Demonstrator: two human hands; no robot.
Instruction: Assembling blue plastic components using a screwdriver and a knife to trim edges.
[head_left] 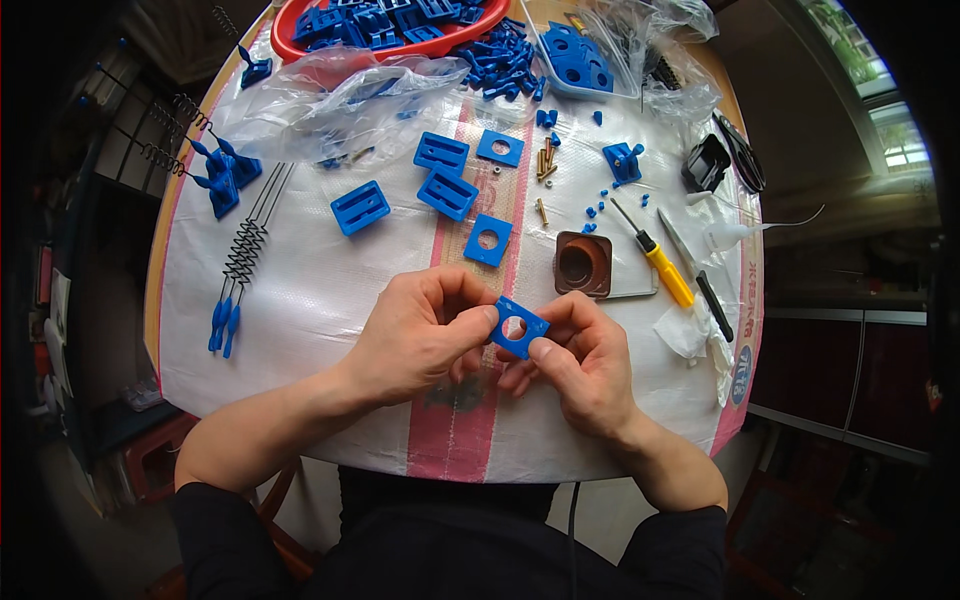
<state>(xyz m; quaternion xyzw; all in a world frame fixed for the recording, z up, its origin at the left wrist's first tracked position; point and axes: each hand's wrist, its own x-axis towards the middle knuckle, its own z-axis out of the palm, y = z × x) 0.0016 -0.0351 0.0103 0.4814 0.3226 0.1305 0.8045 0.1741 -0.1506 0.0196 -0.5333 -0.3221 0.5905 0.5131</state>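
Blue plate (513, 346), yellow-and-black screwdriver (669, 274), pink-striped white sheet (325, 265), red basin (470, 35)

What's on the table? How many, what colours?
basin: 1, red, far
small parts: many, blue, beside basin
tub: 1, clear, far
bags: several, clear, far
stands: several, blue, both sides
spring rods: several, dark, left
slotted blocks: 3, blue, middle
loose plates: 2, blue, middle
screws: several, brassy, middle
square holder: 1, brown, right
screwdriver: 1, yellow-black, right
thin tools: maybe 2, silver-black, right
bottle: 1, white, right
tissue: some, white, right
cover: 1, white-pink, tabletop
held plate: 1, blue, near side
left grip: 1, bare, on plate
right grip: 1, bare, on plate
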